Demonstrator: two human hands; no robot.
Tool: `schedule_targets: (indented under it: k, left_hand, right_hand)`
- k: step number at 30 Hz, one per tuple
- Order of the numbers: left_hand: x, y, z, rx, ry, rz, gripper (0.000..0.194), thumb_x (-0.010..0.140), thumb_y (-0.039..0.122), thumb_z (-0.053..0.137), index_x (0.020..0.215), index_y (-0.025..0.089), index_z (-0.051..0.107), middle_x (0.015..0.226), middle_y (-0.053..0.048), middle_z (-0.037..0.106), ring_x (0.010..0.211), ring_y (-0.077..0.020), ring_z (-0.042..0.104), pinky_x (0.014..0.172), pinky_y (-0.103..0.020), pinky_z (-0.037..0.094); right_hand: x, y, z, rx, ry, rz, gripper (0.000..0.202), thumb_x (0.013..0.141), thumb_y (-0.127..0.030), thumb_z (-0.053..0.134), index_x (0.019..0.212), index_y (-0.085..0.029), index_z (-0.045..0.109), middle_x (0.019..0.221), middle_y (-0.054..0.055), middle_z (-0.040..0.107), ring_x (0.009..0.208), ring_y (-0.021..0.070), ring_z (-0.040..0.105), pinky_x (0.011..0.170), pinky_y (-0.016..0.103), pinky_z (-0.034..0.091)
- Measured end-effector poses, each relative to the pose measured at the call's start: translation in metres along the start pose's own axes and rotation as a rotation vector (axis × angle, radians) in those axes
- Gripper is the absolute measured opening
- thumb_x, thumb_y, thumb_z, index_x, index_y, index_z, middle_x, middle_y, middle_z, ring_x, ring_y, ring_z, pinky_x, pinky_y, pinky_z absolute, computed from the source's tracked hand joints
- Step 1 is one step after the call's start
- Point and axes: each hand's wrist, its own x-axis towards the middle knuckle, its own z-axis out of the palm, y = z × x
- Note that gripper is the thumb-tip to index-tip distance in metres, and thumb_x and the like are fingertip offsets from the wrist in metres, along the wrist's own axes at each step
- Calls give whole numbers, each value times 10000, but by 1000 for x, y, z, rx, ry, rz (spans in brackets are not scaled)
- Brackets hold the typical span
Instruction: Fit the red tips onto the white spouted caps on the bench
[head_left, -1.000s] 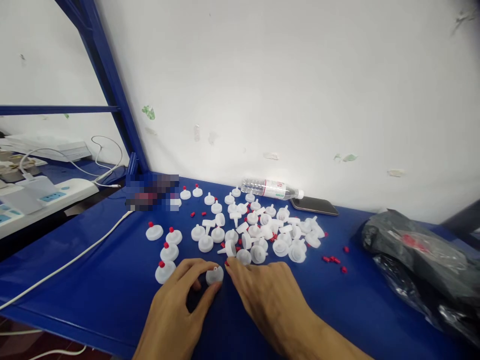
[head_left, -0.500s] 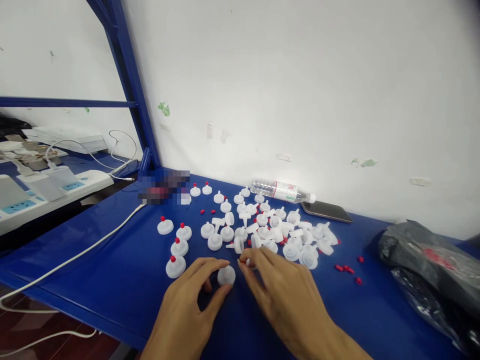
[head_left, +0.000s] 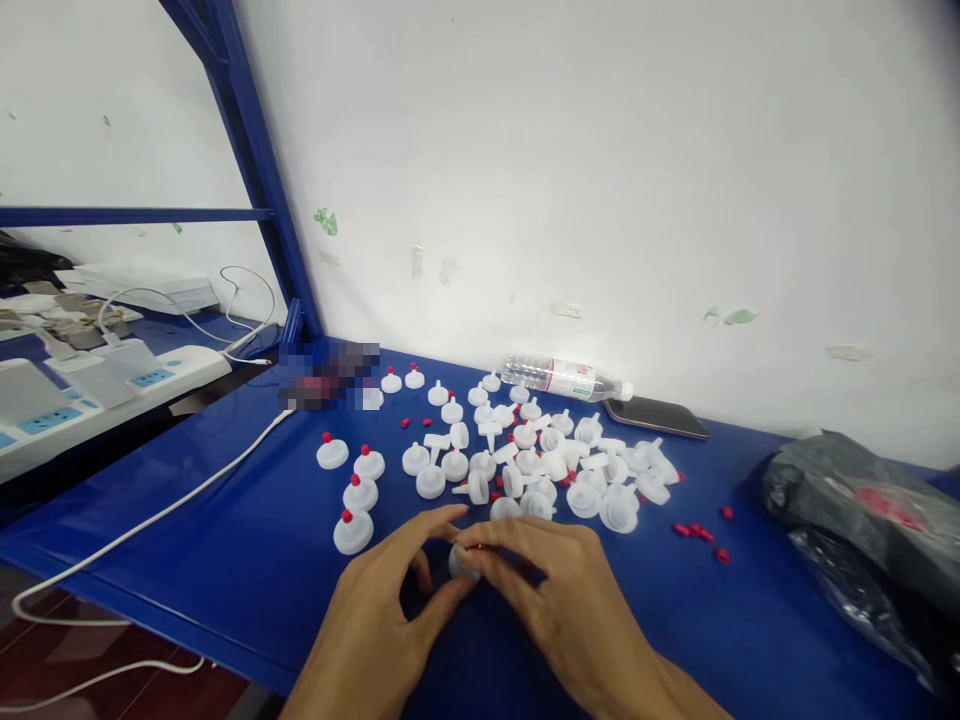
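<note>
My left hand (head_left: 382, 605) curves around a white nozzle cap (head_left: 458, 564) at the front of the blue table, its thumb and fingers closed on the wide base. At the top of that nozzle, my right hand (head_left: 566, 585) pinches a small red tip cap (head_left: 472, 546); my fingers hide most of both pieces. To the left stand several white nozzle caps with red tips on, the closest being a capped nozzle (head_left: 352, 532). Beyond my hands spreads a heap of bare white nozzle caps (head_left: 555, 465), with red pieces among them.
Loose red tip caps (head_left: 697, 532) lie to the right, near a dark plastic bag (head_left: 847, 500). A clear bottle (head_left: 562, 379) and a dark phone (head_left: 656, 417) lie by the wall. A white cable (head_left: 180, 505) crosses the left side, with a power strip (head_left: 180, 372) beyond it.
My right hand has moved left, bringing the red tip cap onto the top of the nozzle in my left hand. The left hand stays around the nozzle cap.
</note>
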Motion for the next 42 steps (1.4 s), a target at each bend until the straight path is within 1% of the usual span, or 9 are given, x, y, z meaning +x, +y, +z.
schedule_targets:
  k: [10,19,23,26,30,33,36,39,42]
  left_hand:
    - [-1,-3,1,-25,13,47,397,883,335,724,1277,324,685,841,47,736,588,-113,602,596,-223,518]
    - [-4,7,-4,-76,-13,98,425,948,235,579,1365,315,589,1060,-4,694,652,-91,620,595,-208,504]
    - [-7,14,-11,-190,62,64,353,990,266,521,1334,281,598,896,24,617,589,-77,576,527,-174,480]
    - [-11,14,-15,-199,111,50,256,1008,351,524,1180,271,696,830,14,647,674,-117,654,551,-179,518]
    - [-16,17,-14,-60,120,145,254,981,380,545,975,299,786,924,-13,781,838,-186,749,654,-215,591]
    - [-15,22,-8,58,16,263,284,982,331,525,1009,323,807,924,-14,805,853,-196,768,703,-230,606]
    - [-11,21,-2,141,-59,290,331,1017,278,473,1108,284,792,890,-22,793,768,-173,767,682,-224,599]
    - [-7,12,1,185,29,232,337,1042,296,457,1167,233,764,859,-25,776,742,-166,762,662,-221,587]
    - [-7,4,3,173,92,227,313,1042,310,476,1171,221,747,842,-8,774,677,-137,742,613,-196,561]
  right_hand:
    - [2,1,1,80,-21,122,69,933,-232,735,939,-285,780,910,-86,805,829,118,752,755,175,505]
    - [1,-2,5,-86,20,53,85,933,-215,731,938,-273,793,876,-26,735,749,132,678,687,229,489]
    - [0,0,6,-119,-18,57,187,906,-216,763,1076,-286,797,896,-23,736,701,127,657,654,234,493]
    - [0,-3,-2,-127,10,64,326,877,-282,804,1197,-308,751,939,-45,739,624,98,611,598,221,479]
    - [0,-6,-28,-323,189,-35,146,1014,-342,611,1082,-287,729,925,-40,702,557,74,558,556,227,429]
    - [-1,0,-43,-582,241,-83,174,1041,-331,557,1067,-266,716,897,-18,681,526,89,531,535,254,394]
    - [-3,9,-47,-675,166,-83,215,1052,-350,549,1169,-275,713,963,7,688,557,105,582,538,262,401]
    - [-5,15,-42,-706,72,-84,262,1064,-326,526,1259,-302,699,989,16,687,666,145,665,564,268,415]
    - [-8,14,-33,-699,-2,-92,295,1068,-282,501,1287,-316,696,960,11,675,662,157,664,555,274,401]
